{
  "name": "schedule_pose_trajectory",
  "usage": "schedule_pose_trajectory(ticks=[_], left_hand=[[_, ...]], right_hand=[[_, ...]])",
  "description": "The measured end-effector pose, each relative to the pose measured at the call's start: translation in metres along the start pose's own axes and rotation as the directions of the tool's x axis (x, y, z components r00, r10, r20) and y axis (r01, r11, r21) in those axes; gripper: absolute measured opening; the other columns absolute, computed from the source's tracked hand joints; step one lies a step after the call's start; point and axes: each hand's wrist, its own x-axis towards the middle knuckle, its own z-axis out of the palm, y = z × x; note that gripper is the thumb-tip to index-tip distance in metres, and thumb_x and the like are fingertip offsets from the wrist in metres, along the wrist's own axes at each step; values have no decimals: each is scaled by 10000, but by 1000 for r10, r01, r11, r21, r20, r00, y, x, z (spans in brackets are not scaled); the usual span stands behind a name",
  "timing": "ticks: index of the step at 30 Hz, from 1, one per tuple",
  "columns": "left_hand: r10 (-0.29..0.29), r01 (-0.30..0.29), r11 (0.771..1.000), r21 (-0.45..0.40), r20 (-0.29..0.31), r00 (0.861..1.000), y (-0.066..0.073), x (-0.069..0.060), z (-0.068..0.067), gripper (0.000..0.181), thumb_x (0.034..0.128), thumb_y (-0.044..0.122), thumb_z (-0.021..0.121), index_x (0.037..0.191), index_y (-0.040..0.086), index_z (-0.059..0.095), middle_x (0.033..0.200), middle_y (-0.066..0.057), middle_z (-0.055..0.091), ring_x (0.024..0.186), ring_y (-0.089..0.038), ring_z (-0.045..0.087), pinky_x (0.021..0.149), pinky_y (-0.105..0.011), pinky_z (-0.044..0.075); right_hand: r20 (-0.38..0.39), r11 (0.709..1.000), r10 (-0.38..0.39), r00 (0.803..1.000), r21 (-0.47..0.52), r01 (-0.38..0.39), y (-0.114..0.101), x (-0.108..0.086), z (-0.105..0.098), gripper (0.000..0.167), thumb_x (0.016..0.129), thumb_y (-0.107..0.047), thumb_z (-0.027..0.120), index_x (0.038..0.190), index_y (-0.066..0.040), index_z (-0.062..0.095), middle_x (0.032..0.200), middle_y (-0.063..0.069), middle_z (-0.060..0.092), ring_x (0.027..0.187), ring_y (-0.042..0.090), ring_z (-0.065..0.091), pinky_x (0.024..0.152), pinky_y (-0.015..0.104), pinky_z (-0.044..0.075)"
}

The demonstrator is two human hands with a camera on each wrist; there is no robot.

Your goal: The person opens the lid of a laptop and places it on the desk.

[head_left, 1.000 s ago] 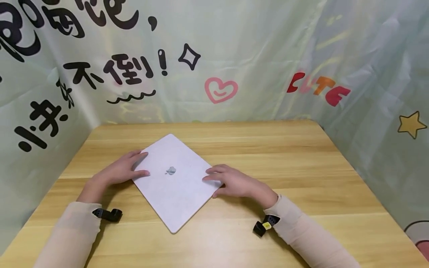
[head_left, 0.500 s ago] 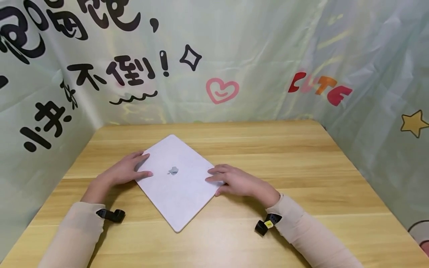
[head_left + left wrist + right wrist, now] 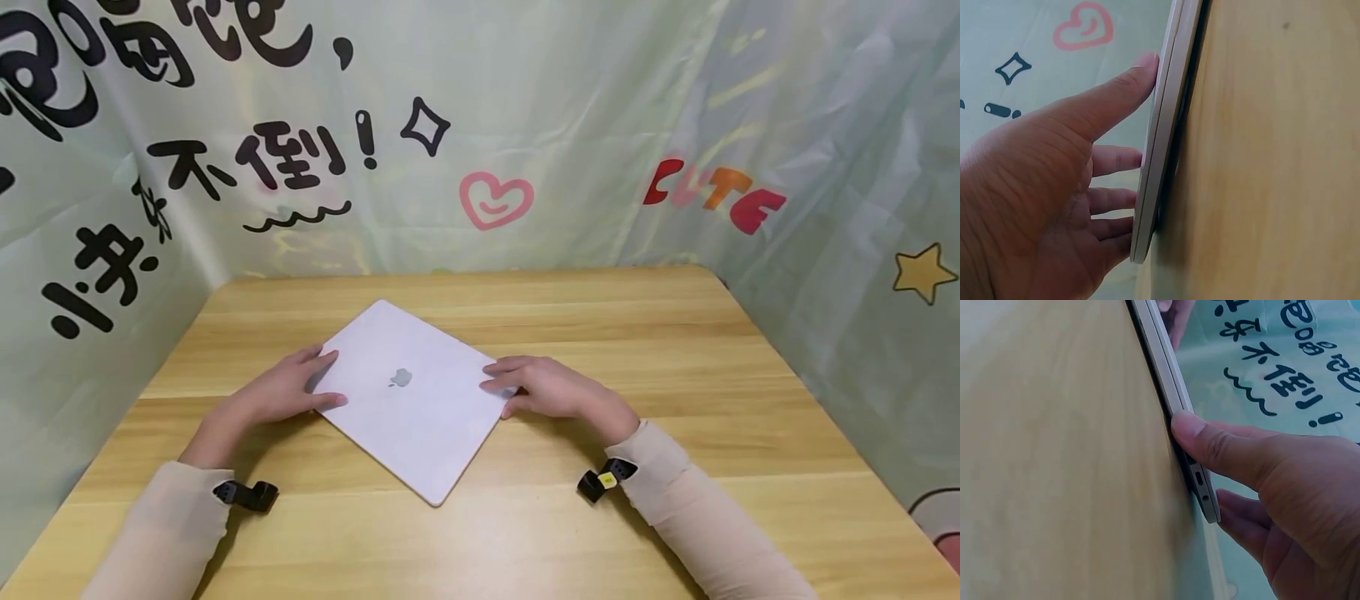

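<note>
A closed silver laptop (image 3: 420,425) with an apple logo on its lid lies turned at an angle on the wooden table. My left hand (image 3: 281,390) rests at its left corner, thumb and fairly straight fingers touching the lid. At the opposite corner my right hand (image 3: 551,387) holds the laptop, fingers over the lid and thumb against the near edge. In the right wrist view, the thumb (image 3: 1188,428) presses the laptop's side (image 3: 1159,356) just above two small ports. The left wrist view shows the left thumb (image 3: 1125,87) meeting the laptop's rim.
The wooden table (image 3: 637,333) extends around the laptop on all sides. A pale printed cloth (image 3: 585,100) with lettering, a heart and a star hangs behind and beside it. Each sleeve cuff carries a small black wrist camera (image 3: 247,496).
The laptop has turned counter-clockwise as seen from above: its near corner swung to the right and its right corner moved away. My right hand moved farther back and right with it.
</note>
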Motion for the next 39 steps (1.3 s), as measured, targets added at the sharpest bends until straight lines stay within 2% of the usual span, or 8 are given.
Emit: schedule_pose_trajectory(ticks=[7, 15, 21, 25, 28, 34, 39], left_hand=[[17, -17, 1000, 5, 18, 1000, 6, -2, -3, 1006, 826, 698, 603, 1492, -16, 358, 1516, -354, 228, 1373, -524, 239, 1085, -635, 258], [44, -44, 999, -2, 45, 998, 10, -2, -6, 1041, 794, 710, 628, 1497, -8, 354, 1527, -346, 210, 1380, -514, 238, 1089, -623, 264], [42, -39, 999, -37, 71, 997, 11, -6, -6, 1115, 718, 707, 706, 1491, -17, 360, 1529, -352, 194, 1373, -521, 249, 1083, -626, 272], [45, -42, 998, -40, 78, 996, 13, -10, -3, 1165, 663, 719, 736, 1485, -22, 369, 1526, -351, 204, 1369, -520, 261, 1082, -621, 279], [47, -46, 999, -21, 71, 996, 16, -11, -2, 1167, 662, 735, 722, 1483, -19, 376, 1524, -345, 222, 1363, -516, 281, 1078, -615, 291], [46, -47, 999, 19, 57, 997, 24, -12, -2, 1169, 658, 751, 711, 1473, -23, 391, 1508, -342, 266, 1342, -511, 326, 1065, -611, 315], [40, -43, 998, 53, 49, 998, 33, -13, -3, 1165, 662, 764, 698, 1467, -25, 404, 1497, -336, 298, 1318, -510, 367, 1049, -605, 343]], right_hand=[[14, 1000, -4, 1000, 19, 4, 7, -4, -7, 521, 901, -314, 703, 1368, -113, 589, 1433, 77, 519, 1356, 276, 427, 1062, 437, 406], [29, 998, 63, 998, -14, -63, 8, -6, -15, 508, 895, -287, 723, 1362, -132, 599, 1424, 62, 528, 1338, 244, 452, 1051, 429, 418], [43, 992, 100, 994, -83, -96, 5, -7, -15, 503, 892, -291, 726, 1357, -141, 606, 1409, 52, 545, 1319, 232, 476, 1025, 418, 444], [55, 991, 116, 992, -75, -111, 5, -8, -14, 487, 902, -275, 716, 1357, -140, 606, 1411, 47, 542, 1331, 239, 462, 1035, 424, 434], [55, 990, 126, 991, -63, -122, 4, -10, -15, 484, 903, -243, 721, 1355, -118, 605, 1413, 68, 539, 1322, 257, 471, 1033, 431, 436], [103, 982, 171, 980, -99, -161, -11, -11, -22, 494, 914, -185, 709, 1371, -55, 574, 1429, 118, 513, 1330, 301, 453, 1071, 443, 394], [94, 987, 133, 987, -107, -123, -32, -11, -28, 493, 942, -254, 674, 1372, -39, 565, 1409, 148, 527, 1309, 320, 470, 1079, 446, 385]])
